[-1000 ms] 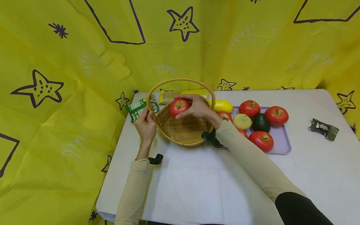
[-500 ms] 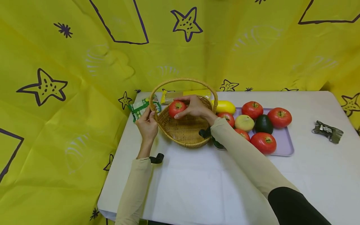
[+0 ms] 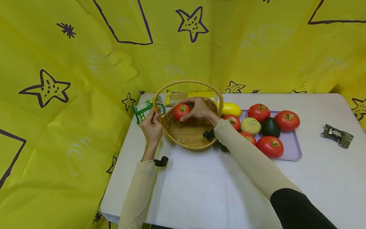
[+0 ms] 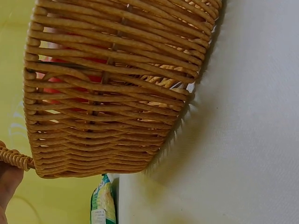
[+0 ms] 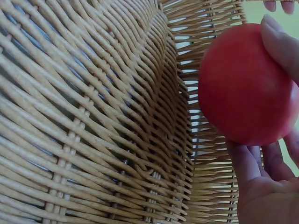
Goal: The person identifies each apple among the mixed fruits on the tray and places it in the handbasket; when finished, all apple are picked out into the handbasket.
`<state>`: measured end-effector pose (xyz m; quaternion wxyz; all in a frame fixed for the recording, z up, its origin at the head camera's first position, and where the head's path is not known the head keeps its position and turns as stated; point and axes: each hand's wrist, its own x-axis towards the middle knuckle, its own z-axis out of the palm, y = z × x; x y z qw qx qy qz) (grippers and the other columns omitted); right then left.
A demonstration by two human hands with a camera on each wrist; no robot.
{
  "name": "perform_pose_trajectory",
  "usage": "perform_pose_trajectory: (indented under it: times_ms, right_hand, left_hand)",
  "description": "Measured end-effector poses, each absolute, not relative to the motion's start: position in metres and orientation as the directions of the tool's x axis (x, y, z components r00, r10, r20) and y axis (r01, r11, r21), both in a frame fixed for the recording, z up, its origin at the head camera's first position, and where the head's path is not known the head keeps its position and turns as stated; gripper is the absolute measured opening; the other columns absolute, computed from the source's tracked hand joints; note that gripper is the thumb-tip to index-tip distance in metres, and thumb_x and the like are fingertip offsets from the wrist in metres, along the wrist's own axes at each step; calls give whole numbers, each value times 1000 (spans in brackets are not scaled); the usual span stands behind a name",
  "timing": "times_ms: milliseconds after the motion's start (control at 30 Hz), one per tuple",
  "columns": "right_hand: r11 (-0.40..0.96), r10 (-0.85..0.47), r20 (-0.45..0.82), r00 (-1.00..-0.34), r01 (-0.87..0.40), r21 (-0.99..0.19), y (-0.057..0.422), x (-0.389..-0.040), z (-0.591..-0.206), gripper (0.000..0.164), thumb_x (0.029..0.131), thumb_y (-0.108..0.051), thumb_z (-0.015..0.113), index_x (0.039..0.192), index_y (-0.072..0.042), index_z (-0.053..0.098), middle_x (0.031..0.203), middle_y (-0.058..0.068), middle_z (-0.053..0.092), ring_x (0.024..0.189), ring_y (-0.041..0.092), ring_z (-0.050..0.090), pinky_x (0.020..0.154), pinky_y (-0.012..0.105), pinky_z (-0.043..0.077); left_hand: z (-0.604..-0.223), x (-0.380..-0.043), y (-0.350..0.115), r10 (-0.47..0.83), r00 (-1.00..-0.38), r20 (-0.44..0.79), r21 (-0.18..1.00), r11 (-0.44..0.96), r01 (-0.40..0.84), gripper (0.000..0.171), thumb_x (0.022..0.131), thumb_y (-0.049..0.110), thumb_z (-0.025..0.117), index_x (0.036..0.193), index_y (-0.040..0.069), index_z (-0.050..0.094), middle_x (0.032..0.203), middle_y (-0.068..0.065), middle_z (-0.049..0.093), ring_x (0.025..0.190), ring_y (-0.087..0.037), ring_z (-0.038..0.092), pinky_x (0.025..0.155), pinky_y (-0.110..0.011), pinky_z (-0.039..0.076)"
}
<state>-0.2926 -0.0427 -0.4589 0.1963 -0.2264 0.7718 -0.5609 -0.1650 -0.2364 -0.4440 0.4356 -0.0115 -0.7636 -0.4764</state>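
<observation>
A brown wicker basket (image 3: 188,136) with a tall arched handle stands towards the back of the table. My left hand (image 3: 152,130) grips the left foot of that handle, with thumb and fingers about it. In the right wrist view a red tomato (image 5: 243,88) is between the thumb and fingers of my right hand (image 5: 268,186). The head view has this tomato (image 3: 180,111) inside the basket's left back part, near the wall. Whether it touches the wicker is unclear. Through gaps in the weave, the left wrist view gives glimpses of red.
Right of the basket, a lilac tray (image 3: 293,149) bears several tomatoes, a dark green avocado (image 3: 270,128) and a pale round fruit (image 3: 250,126). A yellow vegetable (image 3: 231,109), a noodle packet (image 3: 197,95) and a green packet (image 3: 144,110) lie around the basket. A dark wrapped packet (image 3: 337,136) lies far right.
The tomato in my right hand has shifted slightly left and lower in the basket. My left hand keeps its grip on the handle. The whole head view has drifted a little.
</observation>
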Motion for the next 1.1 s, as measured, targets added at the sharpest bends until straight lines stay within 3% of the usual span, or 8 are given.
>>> perform_pose_trajectory:
  times_ms: [533,867,1100]
  right_hand:
    - [333,-582,-53,-812,-178,-926,-40,-298,-467,79,64,-11,104,136,-9,72,138,16,69,125,32,64,105,45,56]
    - [378,-584,-54,-810,-213,-901,-40,-296,-471,84,63,-12,105,139,-9,69,143,16,64,130,34,60,110,48,53]
    - [390,-581,-42,-812,-233,-891,-43,-294,-471,85,62,-13,105,139,-9,68,141,16,63,130,35,59,111,50,52]
  left_hand:
    - [-455,-172,-240,-386,-590,709,682,589,434,29,94,-22,60,121,-19,71,103,-36,75,93,-49,77,80,-10,52]
    - [-474,-179,-251,-385,-592,708,688,564,456,35,97,-14,62,131,-8,71,111,-27,78,97,-41,79,80,-10,56]
    - [-475,-178,-251,-380,-578,722,674,572,467,36,96,-15,60,131,-9,70,111,-29,77,95,-42,79,80,-11,57]
